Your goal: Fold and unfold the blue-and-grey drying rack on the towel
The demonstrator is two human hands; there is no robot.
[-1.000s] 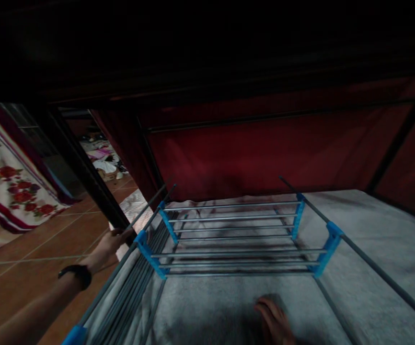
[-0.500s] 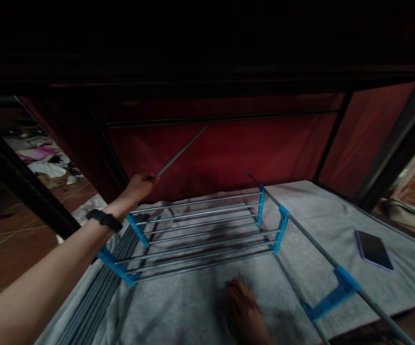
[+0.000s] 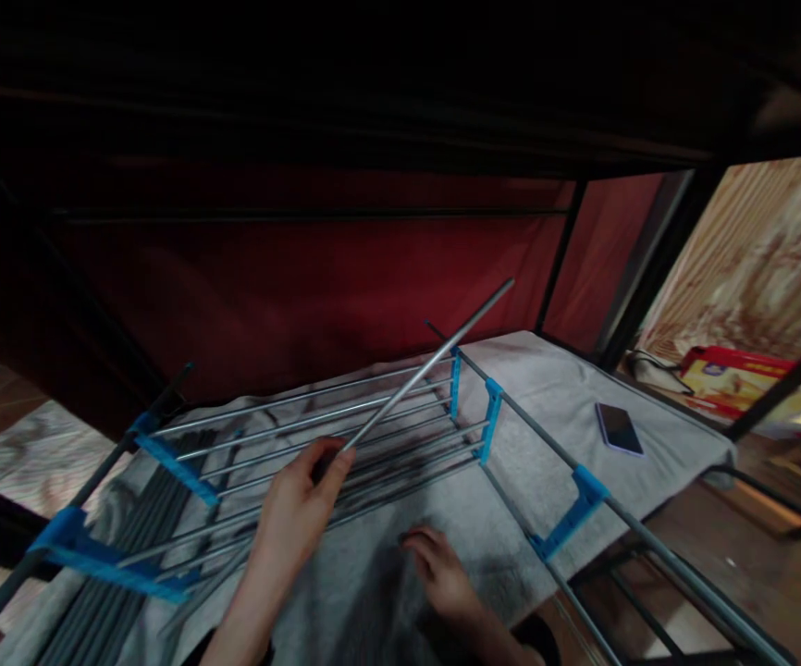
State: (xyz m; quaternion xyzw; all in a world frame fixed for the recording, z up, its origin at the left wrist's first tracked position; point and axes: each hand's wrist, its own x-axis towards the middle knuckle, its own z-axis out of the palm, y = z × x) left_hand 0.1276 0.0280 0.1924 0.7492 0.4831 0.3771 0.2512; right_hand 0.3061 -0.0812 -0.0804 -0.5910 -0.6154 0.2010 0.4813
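Currently, left hand (image 3: 300, 509) grips metal rod (image 3: 428, 363), angled up over rack (image 3: 317, 435); right hand (image 3: 438, 569) rests open, palm down, on grey cloth (image 3: 553, 398). Phone (image 3: 619, 429) lies well apart.

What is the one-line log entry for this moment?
left hand: holds metal rod | right hand: flat on grey cloth | rack: partly assembled

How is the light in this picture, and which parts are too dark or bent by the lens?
In the head view, the top is nearly black and hides detail; dim light reaches the grey cloth and the left hand holding a metal rod, which shows a faint glint. The right side near the phone is brighter. The wide lens bends the edges, and the right hand lies in shadow.
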